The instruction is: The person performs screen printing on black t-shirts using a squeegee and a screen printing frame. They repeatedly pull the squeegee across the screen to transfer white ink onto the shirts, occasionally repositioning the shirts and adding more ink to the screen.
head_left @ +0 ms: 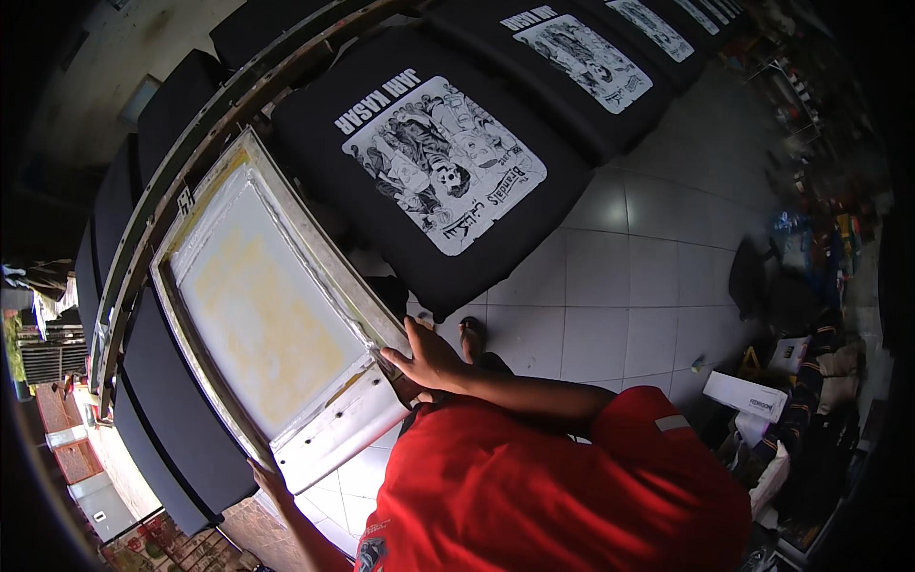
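A screen printing frame with a pale, yellow-stained mesh lies slanted in front of me. A white panel with dark screw holes spans its near end. My left hand grips the near left corner, its fingers partly hidden below the edge. At the near right corner, my right hand holds the frame with thumb and fingers spread over the side. Just beyond the frame's right side is a black shirt stretched on a board, bearing a white printed picture.
More black printed shirts run in a row toward the far right. A curved metal rail passes along the frame's left side, with dark boards beyond it. White floor tiles show at right, near a white box and clutter.
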Available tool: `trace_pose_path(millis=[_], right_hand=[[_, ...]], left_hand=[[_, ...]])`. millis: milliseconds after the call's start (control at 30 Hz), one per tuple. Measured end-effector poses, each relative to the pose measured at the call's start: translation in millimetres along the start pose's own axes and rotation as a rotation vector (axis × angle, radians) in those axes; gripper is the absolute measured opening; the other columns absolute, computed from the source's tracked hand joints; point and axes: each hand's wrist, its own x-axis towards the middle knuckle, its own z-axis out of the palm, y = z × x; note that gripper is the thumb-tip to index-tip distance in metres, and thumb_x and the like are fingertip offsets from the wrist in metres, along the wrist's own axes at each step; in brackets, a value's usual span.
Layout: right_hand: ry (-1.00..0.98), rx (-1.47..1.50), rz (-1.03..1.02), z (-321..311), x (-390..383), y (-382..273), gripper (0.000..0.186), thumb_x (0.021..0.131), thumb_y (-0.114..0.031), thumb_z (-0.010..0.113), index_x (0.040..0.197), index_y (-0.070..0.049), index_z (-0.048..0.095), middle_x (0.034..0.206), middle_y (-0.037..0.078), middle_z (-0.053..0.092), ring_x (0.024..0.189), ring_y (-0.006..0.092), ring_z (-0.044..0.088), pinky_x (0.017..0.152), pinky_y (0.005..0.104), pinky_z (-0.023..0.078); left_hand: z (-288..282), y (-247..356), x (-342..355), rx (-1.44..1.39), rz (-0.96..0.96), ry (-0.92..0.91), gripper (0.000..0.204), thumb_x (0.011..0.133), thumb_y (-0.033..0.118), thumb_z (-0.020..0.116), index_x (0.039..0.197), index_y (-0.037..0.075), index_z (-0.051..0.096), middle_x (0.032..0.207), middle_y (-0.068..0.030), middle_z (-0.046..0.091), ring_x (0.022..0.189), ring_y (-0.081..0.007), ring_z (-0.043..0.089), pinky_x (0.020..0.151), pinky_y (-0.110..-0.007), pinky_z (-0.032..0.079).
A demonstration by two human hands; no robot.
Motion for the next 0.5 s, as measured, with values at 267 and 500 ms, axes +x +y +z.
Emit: trace_pose_path(millis=[267, 500], right_hand=[[-0.093, -0.083, 0.153, -24, 6, -34, 0.078, 0.094, -0.053, 0.051, 0.132, 0.013, 0.040, 0.118, 0.033, 0.058, 0.108, 0.0431, 0.060, 0.092, 0.0457, 0.048], [-0.038, -0.032, 0.082, -66, 3, -53, 0.060, 0.095, -0.049, 0.052, 0.113, 0.008, 0.054, 0.104, 0.034, 0.061, 0.101, 0.0472, 0.060, 0.084, 0.0477, 0.049]], left_hand=[[-25, 94, -6, -0.372, -0.397, -0.169, 0.080, 0.100, 0.059, 0.029, 0.145, -0.008, 0.032, 0.151, -0.0224, 0.035, 0.139, -0.0319, 0.035, 0.114, -0.037, 0.025], [-36, 119, -31, -0.440, -0.342, -0.096, 0.078, 0.101, 0.058, 0.028, 0.147, -0.005, 0.030, 0.152, -0.0229, 0.034, 0.141, -0.0327, 0.032, 0.115, -0.038, 0.024]])
